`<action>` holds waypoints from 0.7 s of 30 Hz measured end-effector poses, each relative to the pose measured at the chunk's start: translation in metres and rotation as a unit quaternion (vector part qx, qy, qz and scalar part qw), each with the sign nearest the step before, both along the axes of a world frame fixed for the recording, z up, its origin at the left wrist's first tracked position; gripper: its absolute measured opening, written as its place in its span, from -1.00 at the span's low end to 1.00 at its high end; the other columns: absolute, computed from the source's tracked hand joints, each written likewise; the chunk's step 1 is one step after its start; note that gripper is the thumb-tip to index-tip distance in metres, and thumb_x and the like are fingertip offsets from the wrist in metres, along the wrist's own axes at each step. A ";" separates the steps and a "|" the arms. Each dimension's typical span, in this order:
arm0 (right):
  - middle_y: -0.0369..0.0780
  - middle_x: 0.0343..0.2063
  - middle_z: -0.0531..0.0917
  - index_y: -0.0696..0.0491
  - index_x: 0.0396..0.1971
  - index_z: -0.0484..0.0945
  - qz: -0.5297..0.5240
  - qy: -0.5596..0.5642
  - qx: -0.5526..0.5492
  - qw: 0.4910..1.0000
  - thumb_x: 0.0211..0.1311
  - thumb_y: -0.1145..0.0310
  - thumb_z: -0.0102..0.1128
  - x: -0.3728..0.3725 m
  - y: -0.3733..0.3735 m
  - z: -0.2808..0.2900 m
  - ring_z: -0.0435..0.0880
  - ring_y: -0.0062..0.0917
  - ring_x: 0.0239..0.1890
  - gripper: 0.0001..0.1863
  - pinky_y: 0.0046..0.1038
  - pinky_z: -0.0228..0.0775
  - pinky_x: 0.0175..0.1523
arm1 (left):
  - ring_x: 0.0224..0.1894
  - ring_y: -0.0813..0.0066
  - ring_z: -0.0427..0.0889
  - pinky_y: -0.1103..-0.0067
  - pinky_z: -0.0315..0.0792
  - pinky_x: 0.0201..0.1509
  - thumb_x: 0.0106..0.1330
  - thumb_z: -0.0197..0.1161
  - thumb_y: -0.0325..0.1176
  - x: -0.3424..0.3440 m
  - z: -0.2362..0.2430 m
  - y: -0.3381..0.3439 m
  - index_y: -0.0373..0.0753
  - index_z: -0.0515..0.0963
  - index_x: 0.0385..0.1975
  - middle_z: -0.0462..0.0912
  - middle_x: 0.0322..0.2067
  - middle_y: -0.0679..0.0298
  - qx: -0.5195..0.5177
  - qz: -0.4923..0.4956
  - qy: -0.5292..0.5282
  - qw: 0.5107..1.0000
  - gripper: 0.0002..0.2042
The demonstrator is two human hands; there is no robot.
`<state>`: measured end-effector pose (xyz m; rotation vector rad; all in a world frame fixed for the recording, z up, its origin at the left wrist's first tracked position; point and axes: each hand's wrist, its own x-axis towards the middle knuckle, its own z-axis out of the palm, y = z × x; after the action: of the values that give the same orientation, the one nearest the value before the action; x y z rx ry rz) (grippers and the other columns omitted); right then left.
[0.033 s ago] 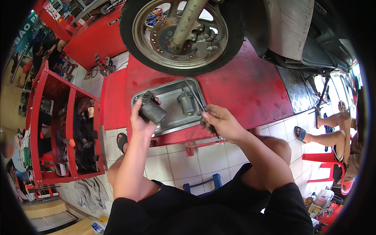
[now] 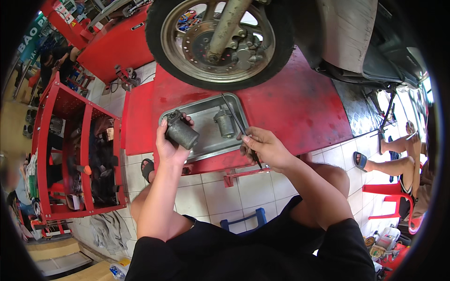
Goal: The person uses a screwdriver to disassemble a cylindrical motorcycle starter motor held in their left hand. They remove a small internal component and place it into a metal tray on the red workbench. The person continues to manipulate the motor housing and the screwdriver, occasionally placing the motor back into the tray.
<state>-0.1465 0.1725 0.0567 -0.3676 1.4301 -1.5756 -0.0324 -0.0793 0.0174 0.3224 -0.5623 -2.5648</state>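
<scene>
My left hand [image 2: 169, 143] is wrapped round a grimy grey cylindrical motor, like a starter motor [image 2: 183, 133], held tilted above the left side of a shallow metal tray [image 2: 201, 153]. Its fingers show behind the motor's far end. Between the fingers of my right hand [image 2: 265, 145] is a long thin dark metal rod [image 2: 234, 114]. One end reaches over the tray's right part and the other pokes out below the hand, narrowing to a point. A second, similar motor [image 2: 225, 124] rests inside the tray, just left of the rod, touched by neither hand.
The tray lies on a red lift platform [image 2: 300, 110]. A scooter's front wheel [image 2: 157, 51] stands just beyond it. At left is a red open-shelved cart [image 2: 86, 154]; below me, a blue stool [image 2: 243, 221]. Other people sit at the right and far left.
The rod has turned slightly in my right hand and looks darker, with its lower end showing more clearly. The view has shifted very slightly; both hands otherwise keep their places.
</scene>
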 end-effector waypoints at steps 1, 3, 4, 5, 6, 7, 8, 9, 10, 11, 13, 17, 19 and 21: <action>-0.25 -0.46 0.63 0.26 -0.24 0.61 0.004 0.031 0.035 0.999 0.38 0.23 0.17 0.003 -0.004 -0.001 0.54 -0.57 -0.42 -0.67 -0.43 0.36 -0.32 | -0.02 0.15 0.54 0.30 0.45 0.21 0.31 0.19 -0.06 0.003 0.000 -0.001 -0.39 0.46 -0.02 0.56 -0.14 0.02 0.020 0.009 0.017 1.000 -0.53; -0.27 -0.44 0.62 0.28 -0.21 0.62 0.014 0.095 0.103 0.990 0.36 0.21 0.22 0.007 -0.008 -0.011 0.50 -0.61 -0.42 -0.64 -0.48 0.34 -0.32 | -0.01 0.13 0.54 0.30 0.45 0.23 0.31 0.20 -0.05 0.006 -0.001 0.000 -0.39 0.46 -0.03 0.56 -0.12 0.02 0.059 0.027 0.051 0.997 -0.52; -0.32 -0.50 0.58 0.28 -0.19 0.66 0.001 0.159 0.056 0.986 0.29 0.20 0.31 0.009 -0.009 -0.024 0.44 -0.67 -0.44 -0.62 -0.53 0.29 -0.35 | 0.06 0.07 0.51 0.25 0.39 0.31 0.31 0.22 -0.02 0.007 -0.004 -0.002 -0.39 0.45 -0.03 0.56 -0.10 0.00 0.092 0.020 0.059 0.994 -0.50; -0.33 -0.52 0.56 0.28 -0.20 0.66 -0.003 0.166 0.047 0.985 0.27 0.21 0.33 0.009 -0.011 -0.023 0.43 -0.68 -0.45 -0.62 -0.54 0.28 -0.35 | 0.17 0.01 0.45 0.19 0.30 0.40 0.28 0.29 -0.03 0.006 0.000 0.002 -0.41 0.39 0.03 0.54 -0.06 -0.02 0.120 0.035 0.062 0.990 -0.45; -0.35 -0.55 0.55 0.29 -0.21 0.67 -0.008 0.173 0.037 0.984 0.26 0.21 0.34 0.009 -0.012 -0.019 0.43 -0.68 -0.46 -0.63 -0.55 0.27 -0.36 | 0.20 0.00 0.42 0.17 0.26 0.42 0.25 0.32 -0.04 0.006 0.005 0.005 -0.42 0.35 0.06 0.52 -0.04 -0.04 0.150 0.025 0.071 0.986 -0.41; -0.36 -0.57 0.54 0.29 -0.22 0.67 -0.014 0.181 0.028 0.983 0.24 0.22 0.36 0.007 -0.011 -0.014 0.42 -0.69 -0.47 -0.63 -0.57 0.26 -0.36 | 0.24 -0.02 0.39 0.14 0.22 0.45 0.23 0.35 -0.04 0.005 0.011 0.008 -0.42 0.32 0.08 0.50 -0.01 -0.05 0.181 0.014 0.081 0.980 -0.37; -0.37 -0.60 0.54 0.29 -0.23 0.69 -0.002 0.178 0.021 0.984 0.22 0.25 0.38 0.004 -0.011 -0.008 0.42 -0.69 -0.50 -0.65 -0.58 0.26 -0.36 | 0.27 -0.02 0.36 0.13 0.19 0.47 0.20 0.39 -0.02 0.006 0.014 0.008 -0.41 0.28 0.11 0.47 0.03 -0.06 0.189 0.001 0.085 0.978 -0.31; -0.37 -0.60 0.54 0.29 -0.23 0.69 0.003 0.164 0.009 0.986 0.23 0.27 0.38 0.003 -0.011 0.002 0.42 -0.69 -0.50 -0.66 -0.58 0.27 -0.36 | 0.24 0.01 0.40 0.14 0.22 0.46 0.23 0.37 -0.02 0.008 0.018 0.008 -0.40 0.32 0.07 0.50 -0.01 -0.05 0.185 0.004 0.066 0.980 -0.37; -0.37 -0.59 0.55 0.29 -0.23 0.69 0.007 0.150 -0.001 0.989 0.23 0.28 0.37 0.002 -0.010 0.012 0.42 -0.70 -0.50 -0.67 -0.58 0.28 -0.36 | 0.20 0.03 0.45 0.16 0.26 0.44 0.24 0.36 -0.04 0.011 0.018 0.009 -0.39 0.35 0.05 0.53 -0.04 -0.03 0.173 0.014 0.041 0.984 -0.41; -0.36 -0.58 0.56 0.29 -0.23 0.69 0.010 0.138 -0.008 0.990 0.24 0.29 0.36 0.000 -0.008 0.020 0.42 -0.70 -0.51 -0.68 -0.58 0.29 -0.36 | 0.16 0.05 0.49 0.17 0.30 0.42 0.25 0.35 -0.05 0.012 0.017 0.009 -0.38 0.38 0.02 0.55 -0.07 -0.02 0.163 0.022 0.018 0.986 -0.45; -0.27 -0.49 0.66 0.27 -0.21 0.69 0.015 0.113 -0.046 0.992 0.27 0.32 0.32 -0.004 -0.007 0.022 0.56 -0.63 -0.40 -0.72 -0.54 0.41 -0.19 | 0.11 0.08 0.54 0.20 0.34 0.39 0.27 0.33 -0.08 0.016 0.014 0.008 -0.36 0.41 -0.02 0.57 -0.11 0.00 0.164 0.029 -0.012 0.986 -0.51; -0.11 -0.27 0.71 0.27 0.00 0.57 0.043 0.032 -0.117 0.992 0.31 0.33 0.27 -0.006 -0.007 0.020 0.61 -0.44 -0.09 -0.63 -0.40 0.44 0.04 | 0.01 0.11 0.59 0.22 0.39 0.34 0.29 0.31 -0.16 0.018 0.011 0.010 -0.34 0.44 -0.10 0.58 -0.20 0.04 0.154 0.043 -0.048 0.986 -0.62; -0.02 -0.10 0.70 0.27 0.16 0.46 0.075 -0.017 -0.154 0.985 0.33 0.33 0.24 -0.006 -0.008 0.022 0.57 -0.32 0.11 -0.52 -0.28 0.42 0.15 | 0.00 0.13 0.59 0.24 0.40 0.32 0.30 0.31 -0.16 0.018 0.008 0.008 -0.34 0.44 -0.11 0.59 -0.21 0.05 0.161 0.042 -0.061 0.984 -0.62; -0.03 -0.04 0.67 0.26 0.19 0.42 0.106 -0.135 -0.214 0.962 0.35 0.35 0.21 -0.008 -0.008 0.022 0.58 -0.29 0.10 -0.51 -0.24 0.41 0.17 | -0.01 0.14 0.60 0.25 0.41 0.30 0.30 0.30 -0.16 0.019 0.007 0.007 -0.34 0.44 -0.12 0.59 -0.22 0.05 0.161 0.046 -0.076 0.983 -0.63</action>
<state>-0.1540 0.1641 0.0788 -0.5168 0.8084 -1.6773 -0.0131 -0.0723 0.0245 0.6433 -0.1739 -2.5502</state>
